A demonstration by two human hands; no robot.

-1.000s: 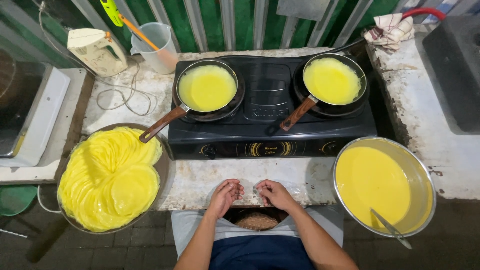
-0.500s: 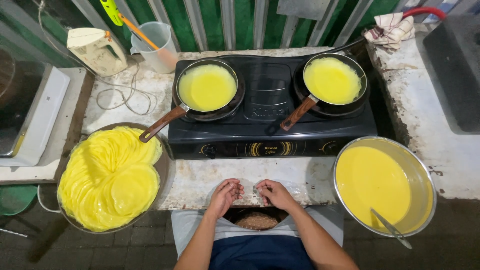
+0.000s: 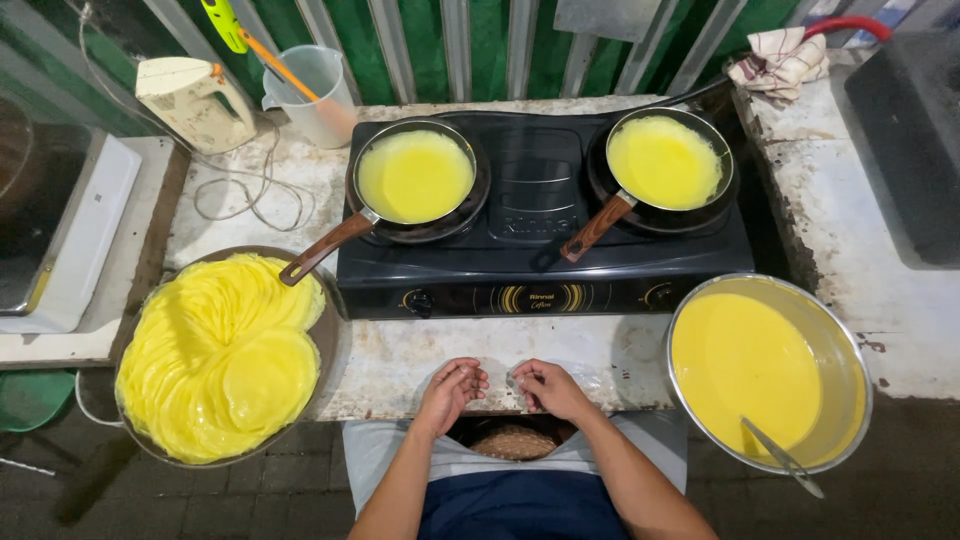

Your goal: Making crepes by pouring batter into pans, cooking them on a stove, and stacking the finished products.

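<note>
Both hands rest empty at the bench [image 3: 400, 360] edge below the stove [image 3: 540, 215]: left hand [image 3: 452, 388] and right hand [image 3: 545, 388], fingers loosely curled, gripping nothing. Left of the stove, one tray [image 3: 325, 340] of stacked thin crepes [image 3: 215, 355]; likely soft, tearable, best lifted by the edge. Right, one batter bowl [image 3: 850, 360]. On the stove, two pans: left pan [image 3: 415, 178], right pan [image 3: 665, 162], best taken by their handles.

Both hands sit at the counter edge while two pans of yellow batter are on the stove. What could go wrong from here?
1. The left pan's handle juts off the stove over the tray of stacked crepes; a reaching left hand could knock it.
2. With the right hand idle too, the batter in the right pan may overcook.
3. The batter bowl seems to overhang the counter edge, ladle leaning inside; a bump might tip it.
</note>
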